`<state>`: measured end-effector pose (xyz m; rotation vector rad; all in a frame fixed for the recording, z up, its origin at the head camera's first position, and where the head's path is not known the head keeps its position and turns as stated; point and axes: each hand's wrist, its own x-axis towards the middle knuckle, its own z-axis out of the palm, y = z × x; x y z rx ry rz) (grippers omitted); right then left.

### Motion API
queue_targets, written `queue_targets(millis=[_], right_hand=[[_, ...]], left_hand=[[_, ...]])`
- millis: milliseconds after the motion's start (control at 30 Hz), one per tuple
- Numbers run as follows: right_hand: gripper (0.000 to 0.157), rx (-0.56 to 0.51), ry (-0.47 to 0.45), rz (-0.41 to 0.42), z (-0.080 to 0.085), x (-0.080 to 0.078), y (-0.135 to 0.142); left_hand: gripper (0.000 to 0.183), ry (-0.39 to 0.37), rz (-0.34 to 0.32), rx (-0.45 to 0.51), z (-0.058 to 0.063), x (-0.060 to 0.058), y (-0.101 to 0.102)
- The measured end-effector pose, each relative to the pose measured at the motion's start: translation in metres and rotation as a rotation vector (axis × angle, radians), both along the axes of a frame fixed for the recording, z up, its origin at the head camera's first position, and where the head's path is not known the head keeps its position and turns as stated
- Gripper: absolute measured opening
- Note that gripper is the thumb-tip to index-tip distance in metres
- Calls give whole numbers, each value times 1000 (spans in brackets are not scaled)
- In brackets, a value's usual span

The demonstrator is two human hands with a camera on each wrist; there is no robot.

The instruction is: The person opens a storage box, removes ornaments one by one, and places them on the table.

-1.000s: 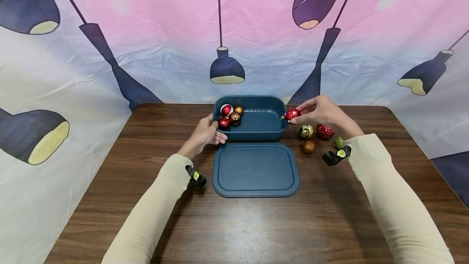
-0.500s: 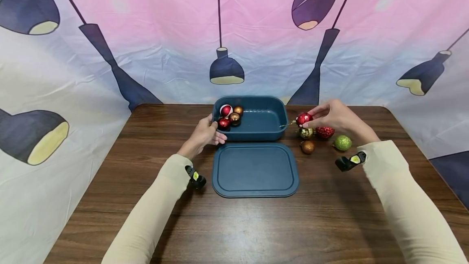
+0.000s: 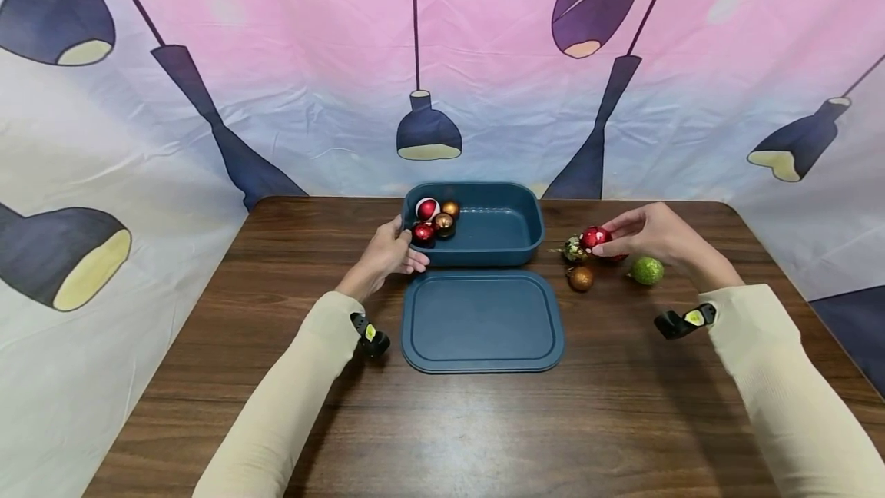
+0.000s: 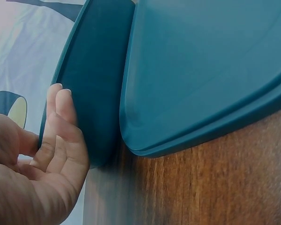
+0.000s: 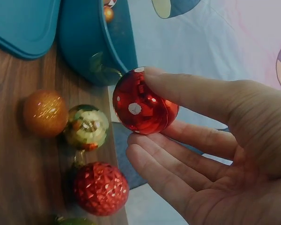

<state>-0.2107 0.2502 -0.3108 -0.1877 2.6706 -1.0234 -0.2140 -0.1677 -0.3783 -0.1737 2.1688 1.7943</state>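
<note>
R hand [image 3: 653, 234] pinches shiny red bauble [image 5: 144, 104] w/ wht dots; L hand [image 3: 387, 250] grips box [image 3: 487, 257] corner

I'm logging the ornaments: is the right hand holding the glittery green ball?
No, the right hand pinches the shiny red ball with white dots, while the glittery green ball lies on the brown wooden table.

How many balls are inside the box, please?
4, at the left end of the box: red-white ball and orange ball behind, red ball and bronze ball in front. More may be hidden.
</note>
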Motion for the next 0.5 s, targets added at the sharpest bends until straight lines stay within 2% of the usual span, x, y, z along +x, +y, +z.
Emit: queue_targets(millis=[233, 500], right_hand=[[68, 40, 23, 3, -9, 5, 11], [70, 38, 1, -15, -19, 12, 23]], left_hand=[[59, 4, -1, 5, 0, 0, 0], [60, -4, -1, -7, 0, -1, 0]])
